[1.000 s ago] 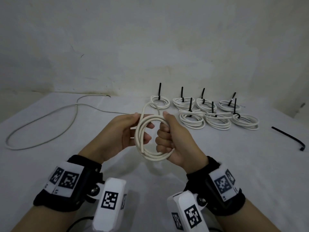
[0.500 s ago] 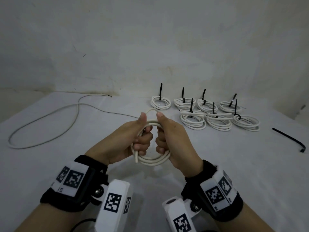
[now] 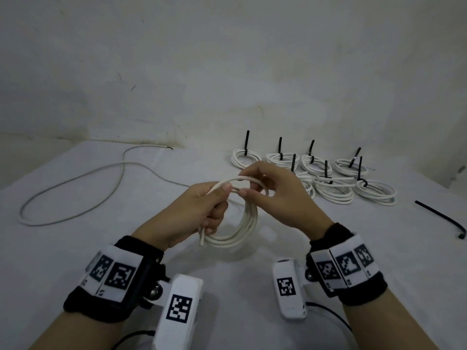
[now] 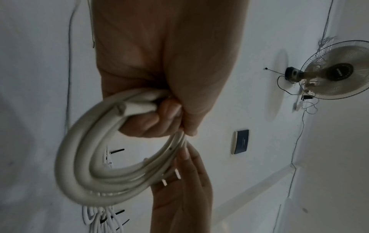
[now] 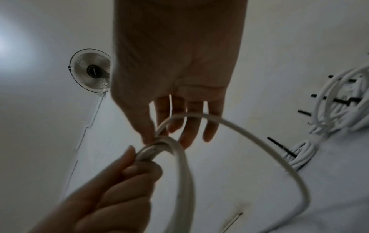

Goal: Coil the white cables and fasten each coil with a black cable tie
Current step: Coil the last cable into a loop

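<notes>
White cable coil [image 3: 242, 223] is held in the air above the table [image 3: 75, 248], between both hands, several loops bunched together. Left hand [image 3: 194, 213] has its fingers [image 4: 157, 119] curled round the bundled strands at the coil's upper left, thumb pressed on top; one cut end [image 3: 202, 239] pokes out just below those fingers. Right hand [image 3: 275, 195] pinches the top of the coil with thumb and forefinger, right beside the left thumb tip; its other fingers [image 5: 209, 130] are spread loosely and extended, holding nothing. In the right wrist view one strand arcs across those spread fingers and swings wide off to the right, looser than the rest of the loops. Beyond the right fingertips, well apart from them, sit seven finished coils [image 3: 333, 188] on the table in two rows, each with a black cable tie [image 3: 247, 142] whose tail sticks up. Further right of the right hand, a loose black tie [image 3: 439, 218] lies flat on the table. Far left of the left hand, a loose white cable [image 3: 75, 185] lies uncoiled across the table. A wall fan [image 4: 337, 71] shows in both wrist views.
</notes>
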A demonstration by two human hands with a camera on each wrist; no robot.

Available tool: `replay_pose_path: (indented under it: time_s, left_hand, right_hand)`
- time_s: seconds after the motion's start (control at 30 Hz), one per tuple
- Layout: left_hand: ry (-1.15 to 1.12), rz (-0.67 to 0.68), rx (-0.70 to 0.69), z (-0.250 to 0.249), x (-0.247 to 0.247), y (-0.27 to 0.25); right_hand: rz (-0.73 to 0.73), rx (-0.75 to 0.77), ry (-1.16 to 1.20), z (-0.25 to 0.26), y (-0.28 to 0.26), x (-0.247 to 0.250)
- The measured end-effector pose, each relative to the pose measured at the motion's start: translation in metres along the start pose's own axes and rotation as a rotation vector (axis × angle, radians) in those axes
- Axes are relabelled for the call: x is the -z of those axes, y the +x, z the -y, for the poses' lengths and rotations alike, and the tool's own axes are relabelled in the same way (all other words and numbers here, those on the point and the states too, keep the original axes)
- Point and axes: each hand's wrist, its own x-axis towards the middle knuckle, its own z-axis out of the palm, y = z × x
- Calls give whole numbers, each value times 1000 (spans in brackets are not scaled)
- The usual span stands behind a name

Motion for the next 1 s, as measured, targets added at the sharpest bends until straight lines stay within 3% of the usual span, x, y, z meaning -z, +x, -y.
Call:
replay_pose_path:
  time_s: [0.1,0.27,0.5,0.63,0.8,1.0]
  left_hand:
    - [-52,-107,-57,0,4,2]
    - [-203,-187,-176,-2,5,5]
    - [-395,-171,-196,2,0,8]
    - [-332,-174,-180,5,-7,9]
    - [-259,-181,-139,9,-15,9]
    - [-255,-103,-128,7,-20,7]
  right_hand:
    - [-165,67,19,2,1,-10]
    - [-347,23,182,2,1,-22]
    - [-136,-363,827,13,-8,-28]
    - [-49,-613,1152,15,-8,-23]
    - [-3,-696,1182,16,-10,-23]
    - [-179,-624,1110,23,-12,-27]
